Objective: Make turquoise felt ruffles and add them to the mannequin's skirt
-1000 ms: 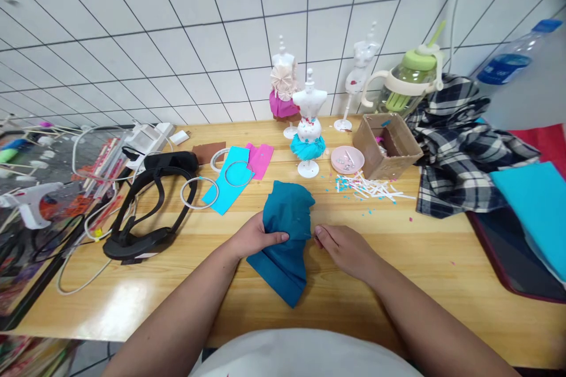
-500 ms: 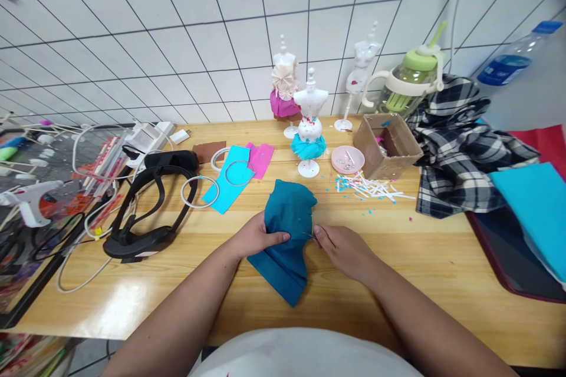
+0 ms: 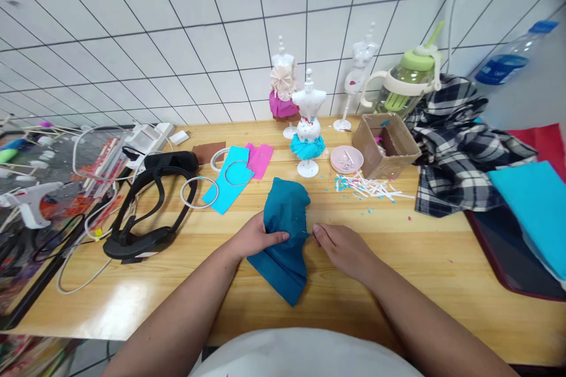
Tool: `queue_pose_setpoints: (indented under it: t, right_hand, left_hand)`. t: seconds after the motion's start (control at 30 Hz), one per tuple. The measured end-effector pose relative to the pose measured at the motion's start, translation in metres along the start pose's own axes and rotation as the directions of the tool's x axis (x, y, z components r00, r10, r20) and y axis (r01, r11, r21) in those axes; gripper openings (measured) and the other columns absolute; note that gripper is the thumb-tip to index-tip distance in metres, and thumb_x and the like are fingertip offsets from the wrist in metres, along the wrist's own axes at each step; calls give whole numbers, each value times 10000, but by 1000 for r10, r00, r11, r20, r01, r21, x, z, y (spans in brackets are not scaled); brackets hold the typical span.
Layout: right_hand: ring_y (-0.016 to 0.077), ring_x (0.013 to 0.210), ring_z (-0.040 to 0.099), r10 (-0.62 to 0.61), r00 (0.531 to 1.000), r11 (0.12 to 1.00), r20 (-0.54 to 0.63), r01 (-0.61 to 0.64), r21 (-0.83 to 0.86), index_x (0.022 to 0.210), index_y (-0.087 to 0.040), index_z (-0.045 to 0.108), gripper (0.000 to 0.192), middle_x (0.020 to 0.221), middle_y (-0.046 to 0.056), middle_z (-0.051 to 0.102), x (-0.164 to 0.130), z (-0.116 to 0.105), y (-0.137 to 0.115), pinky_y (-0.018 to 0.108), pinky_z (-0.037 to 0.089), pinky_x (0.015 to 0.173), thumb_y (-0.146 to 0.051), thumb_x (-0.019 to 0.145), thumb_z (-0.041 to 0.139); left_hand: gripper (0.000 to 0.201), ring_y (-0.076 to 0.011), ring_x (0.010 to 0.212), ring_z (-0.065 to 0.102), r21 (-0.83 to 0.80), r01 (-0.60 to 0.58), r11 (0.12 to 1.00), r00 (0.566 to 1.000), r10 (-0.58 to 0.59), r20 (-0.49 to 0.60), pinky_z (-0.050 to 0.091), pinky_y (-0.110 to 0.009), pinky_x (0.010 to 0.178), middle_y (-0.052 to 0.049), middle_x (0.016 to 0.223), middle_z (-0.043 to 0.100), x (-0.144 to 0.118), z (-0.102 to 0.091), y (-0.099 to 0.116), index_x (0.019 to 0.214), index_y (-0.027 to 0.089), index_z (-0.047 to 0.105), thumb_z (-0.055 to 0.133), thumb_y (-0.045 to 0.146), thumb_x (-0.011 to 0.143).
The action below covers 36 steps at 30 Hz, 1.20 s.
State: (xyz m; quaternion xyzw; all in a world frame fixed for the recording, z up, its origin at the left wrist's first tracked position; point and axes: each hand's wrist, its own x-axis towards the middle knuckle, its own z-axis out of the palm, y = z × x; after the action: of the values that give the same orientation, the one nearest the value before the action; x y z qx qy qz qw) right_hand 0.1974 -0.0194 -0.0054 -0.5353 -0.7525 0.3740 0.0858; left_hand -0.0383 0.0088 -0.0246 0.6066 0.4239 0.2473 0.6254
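Note:
A teal piece of cloth (image 3: 285, 212) hangs over the table, its right edge puckered and ragged. My left hand (image 3: 256, 237) is closed on the cloth, thumb lying on top and fingers behind it, mostly hidden. To the right, the fingertips of my right hand (image 3: 338, 247) are pinched on a needle (image 3: 309, 234), a thin sliver at the cloth's right edge; any thread is too fine to make out. Behind the cloth stands a white mini dress form (image 3: 309, 100) with a turquoise ruffle (image 3: 307, 146) around its base.
A second dress form (image 3: 283, 79) and a third (image 3: 360, 62) stand near the tiled wall. A pink dish (image 3: 347, 159), cardboard box (image 3: 384, 150) and paper strips (image 3: 374, 187) are at right. Turquoise cloth (image 3: 230, 179), hoops (image 3: 198, 192) and a black headset (image 3: 154, 235) lie left.
The cloth's upper part has shifted slightly left and its right edge looks more bunched. A small gap now shows between the cloth and my right fingertips. My left hand holds its place.

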Motion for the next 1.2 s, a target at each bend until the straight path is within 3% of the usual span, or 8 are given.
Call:
queue_pose_setpoints:
  t: [0.8, 1.2]
  right_hand:
    - [180, 738, 598, 38, 997, 996, 71, -32, -87, 789, -204, 598, 488, 777, 51, 672, 2, -2, 0, 274, 326, 629, -385, 1007, 201]
    - [165, 742, 600, -24, 999, 1000, 41, 23, 16, 772, -203, 564, 489, 779, 33, 670, 1, 4, -5, 264, 344, 641, -415, 1010, 193]
  left_hand:
    - [505, -300, 1125, 612, 13, -11, 1000, 1000, 10, 26, 499, -421, 952, -107, 1176, 686, -2, -1, 1, 1184, 149, 593, 732, 363, 747]
    - [488, -290, 1119, 619, -19, -21, 1000, 998, 22, 61, 504, -413, 941, -120, 1235, 655, -1, 1, 0, 1184, 142, 589, 723, 349, 762]
